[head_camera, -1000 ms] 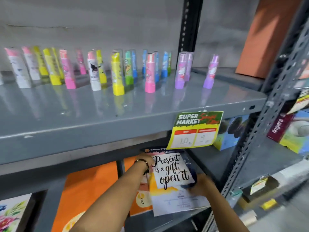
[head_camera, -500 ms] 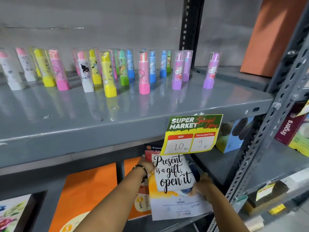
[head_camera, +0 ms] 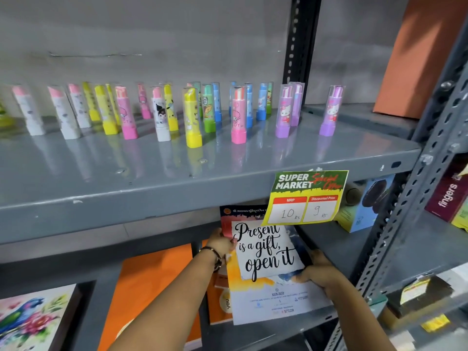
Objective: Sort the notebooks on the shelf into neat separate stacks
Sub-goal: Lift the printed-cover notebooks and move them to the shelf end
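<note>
A white notebook [head_camera: 266, 252] lettered "Present is a gift, open it" lies on top of a small pile on the lower shelf [head_camera: 344, 252]. My left hand [head_camera: 222, 243] grips its left edge and my right hand [head_camera: 317, 271] grips its lower right corner. Under it lies a white and yellow notebook [head_camera: 278, 300], under that an orange one [head_camera: 219, 297], and a red-covered one [head_camera: 226, 219] sticks out behind. A big orange notebook [head_camera: 149, 287] lies to the left.
A price tag [head_camera: 306, 196] hangs from the upper shelf's front edge over the pile. Several coloured lipstick-shaped tubes [head_camera: 192, 117] stand on the upper shelf. A floral picture [head_camera: 30, 317] lies at the lower left. Boxes [head_camera: 364, 206] sit to the right, behind a perforated upright [head_camera: 410, 211].
The view has drifted up and a little left. Both hands have stayed on the white notebook, which has shifted slightly on the pile.
</note>
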Available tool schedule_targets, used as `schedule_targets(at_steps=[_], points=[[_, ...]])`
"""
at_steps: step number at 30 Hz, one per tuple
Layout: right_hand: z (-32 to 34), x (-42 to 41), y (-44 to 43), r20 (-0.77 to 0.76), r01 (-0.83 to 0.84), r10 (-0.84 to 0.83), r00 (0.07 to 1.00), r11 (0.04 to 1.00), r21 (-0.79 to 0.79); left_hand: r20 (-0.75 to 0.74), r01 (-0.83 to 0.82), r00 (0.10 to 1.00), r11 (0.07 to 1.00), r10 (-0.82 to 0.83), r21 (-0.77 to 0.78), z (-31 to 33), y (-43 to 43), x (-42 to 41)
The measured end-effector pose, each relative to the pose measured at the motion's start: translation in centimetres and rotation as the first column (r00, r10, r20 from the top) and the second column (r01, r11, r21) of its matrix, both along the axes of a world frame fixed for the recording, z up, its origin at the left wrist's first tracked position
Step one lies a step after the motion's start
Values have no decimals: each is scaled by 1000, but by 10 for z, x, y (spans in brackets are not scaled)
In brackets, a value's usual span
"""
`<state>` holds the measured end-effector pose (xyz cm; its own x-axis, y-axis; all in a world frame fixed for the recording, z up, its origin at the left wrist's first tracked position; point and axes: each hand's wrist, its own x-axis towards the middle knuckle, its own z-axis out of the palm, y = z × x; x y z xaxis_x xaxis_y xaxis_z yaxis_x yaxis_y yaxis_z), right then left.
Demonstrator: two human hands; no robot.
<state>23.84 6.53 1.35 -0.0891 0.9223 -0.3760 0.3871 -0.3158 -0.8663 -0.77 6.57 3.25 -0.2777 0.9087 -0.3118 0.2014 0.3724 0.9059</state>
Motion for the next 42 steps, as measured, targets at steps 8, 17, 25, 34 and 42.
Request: schedule_targets(at_steps=[8, 17, 25, 34, 42], points=[[25, -10, -24, -203, 156, -141, 969, 986, 60, 44, -33, 999, 999, 32, 2, -6, -7, -18], [26, -43, -60, -425, 211, -155, 892, 974, 88, 318, 18, 947, 995, -50, 102, 19, -54, -53], [16, -96, -86, -469, 171, -74, 880, 971, 168, 354, -16, 935, 990, -34, 137, 5, -100, -120], [28, -119, -93, -448, 95, -23, 894, 986, 140, 371, -135, 927, 975, 63, 173, 6, -120, -141], [28, -193, -122, -431, -90, 98, 897, 995, 39, 360, -431, 868, 880, 343, 201, 2, -190, -193]])
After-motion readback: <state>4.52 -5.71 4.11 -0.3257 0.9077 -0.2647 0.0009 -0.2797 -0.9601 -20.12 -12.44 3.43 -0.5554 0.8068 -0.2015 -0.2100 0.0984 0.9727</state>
